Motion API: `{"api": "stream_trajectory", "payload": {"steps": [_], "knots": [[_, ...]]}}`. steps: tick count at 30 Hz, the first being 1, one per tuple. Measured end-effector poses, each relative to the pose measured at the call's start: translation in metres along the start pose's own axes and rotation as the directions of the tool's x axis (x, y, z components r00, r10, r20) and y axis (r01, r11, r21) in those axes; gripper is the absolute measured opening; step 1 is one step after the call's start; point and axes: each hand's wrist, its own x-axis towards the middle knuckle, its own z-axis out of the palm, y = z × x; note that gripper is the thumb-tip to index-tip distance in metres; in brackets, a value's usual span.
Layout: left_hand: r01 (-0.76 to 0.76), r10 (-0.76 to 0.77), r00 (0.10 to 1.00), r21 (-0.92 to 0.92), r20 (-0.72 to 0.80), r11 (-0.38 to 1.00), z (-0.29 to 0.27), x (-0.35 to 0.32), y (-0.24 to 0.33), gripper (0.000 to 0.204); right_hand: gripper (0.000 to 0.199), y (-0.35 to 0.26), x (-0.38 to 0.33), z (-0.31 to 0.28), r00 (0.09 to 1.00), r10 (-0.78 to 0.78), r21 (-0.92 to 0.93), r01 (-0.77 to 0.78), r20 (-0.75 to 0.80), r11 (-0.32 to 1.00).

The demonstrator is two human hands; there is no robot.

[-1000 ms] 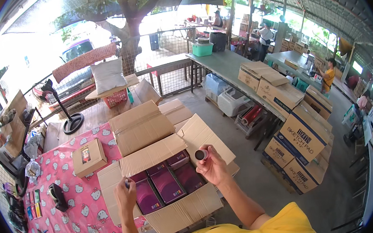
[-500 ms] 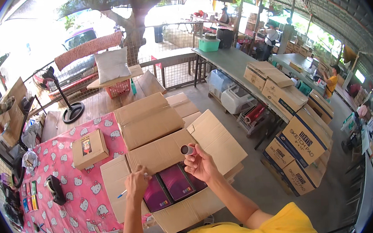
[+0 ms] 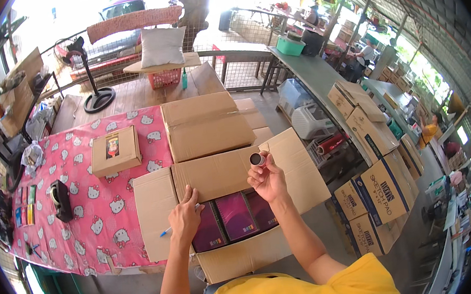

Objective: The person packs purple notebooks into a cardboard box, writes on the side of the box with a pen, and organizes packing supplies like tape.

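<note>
An open cardboard carton point(image 3: 231, 262) stands in front of me, with purple boxes point(image 3: 236, 217) in a row inside. My left hand point(image 3: 185, 216) rests by the carton's left inner edge, its fingertips on the raised far flap point(image 3: 213, 178). Tucked in that hand is a blue-tipped pen point(image 3: 165, 232), its tip pointing down to the left. Above the carton's right side, my right hand point(image 3: 269, 180) grips a small short cylinder point(image 3: 257, 159) with a dark round end and a pale rim; its exact kind is unclear.
Behind the carton lies a closed cardboard box point(image 3: 205, 124). On the pink patterned tablecloth point(image 3: 95, 237) sit a smaller carton point(image 3: 115, 152) and a black tape dispenser point(image 3: 61, 200). Stacked cartons point(image 3: 382, 190) stand to the right beside a long green table point(image 3: 320, 89).
My left hand's fingers have straightened and moved forward onto the far flap. The right hand still holds the cylinder, slightly farther from the purple boxes. The whole view has shifted.
</note>
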Motion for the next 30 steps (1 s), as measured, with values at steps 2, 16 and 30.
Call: {"api": "stream_trajectory", "payload": {"steps": [2,16,30], "knots": [[0.000,0.000,1.000,0.001,-0.005,1.000,0.001,0.001,-0.002,0.051,0.025,0.002,0.004,-0.006,1.000,-0.006,-0.012,0.006,-0.026,1.000],[0.008,-0.008,1.000,-0.028,-0.007,1.000,0.006,-0.001,-0.014,0.051,0.021,0.021,0.010,0.022,0.991,-0.111,-0.617,0.132,0.072,0.775],[0.027,-0.029,0.999,-0.099,-0.020,0.995,0.005,-0.001,-0.016,0.053,0.015,0.084,0.121,0.055,0.880,0.074,-0.791,0.457,0.470,-0.408]]}}
